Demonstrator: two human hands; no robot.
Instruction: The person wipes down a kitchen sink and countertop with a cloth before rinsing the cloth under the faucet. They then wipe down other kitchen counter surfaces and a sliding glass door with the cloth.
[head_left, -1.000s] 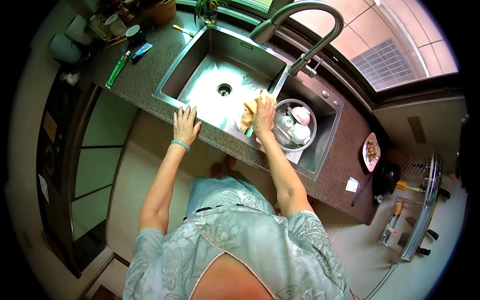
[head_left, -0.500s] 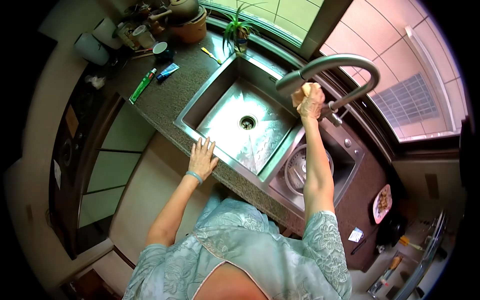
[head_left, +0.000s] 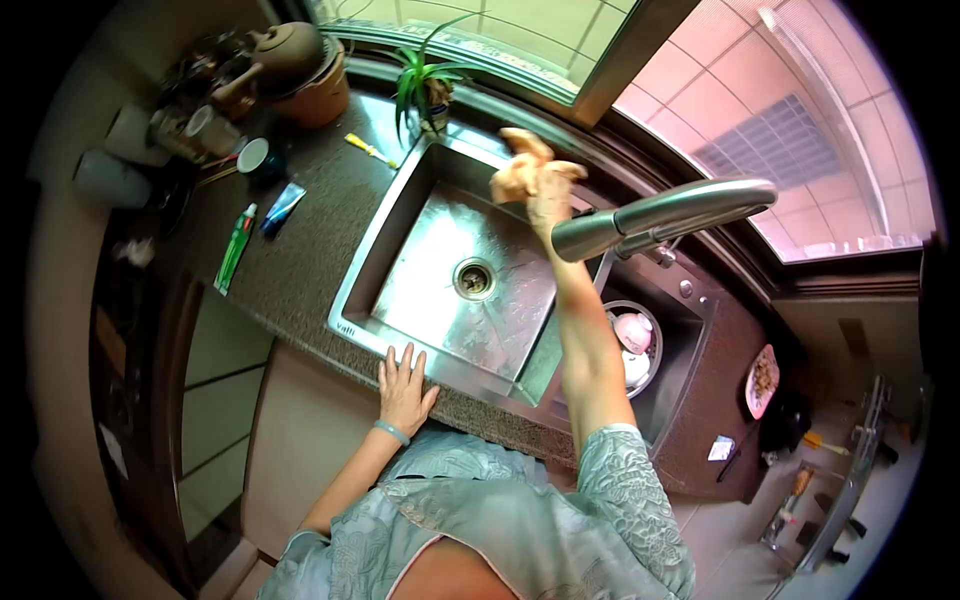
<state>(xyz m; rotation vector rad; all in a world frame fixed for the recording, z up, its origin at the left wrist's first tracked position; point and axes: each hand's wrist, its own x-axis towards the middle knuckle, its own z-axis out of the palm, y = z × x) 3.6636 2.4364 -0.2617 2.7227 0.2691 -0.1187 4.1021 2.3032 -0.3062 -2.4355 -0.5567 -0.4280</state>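
Observation:
My right hand (head_left: 552,194) reaches across the sink and grips a crumpled peach-yellow cloth (head_left: 518,178) at the back rim. Its forearm passes below the spout of the metal faucet (head_left: 690,205). My left hand (head_left: 403,390) lies flat, fingers spread, on the front edge of the steel sink (head_left: 362,338). Wet streaks and droplets mark the basin floor around the drain (head_left: 474,280). In the smaller right basin, partly behind my forearm, a round colander (head_left: 655,352) holds a pink and a white piece of dishware (head_left: 633,333).
A potted plant (head_left: 430,95) stands behind the sink's left corner. Left of the sink lie a yellow toothbrush (head_left: 370,150), a blue tube (head_left: 284,208), a green tube (head_left: 236,248) and a cup (head_left: 256,160). A plate of food (head_left: 762,382) sits at right.
My right hand has moved left along the back rim with the cloth, away from the faucet's base. The faucet spout has shifted toward me. My left hand stays on the front edge.

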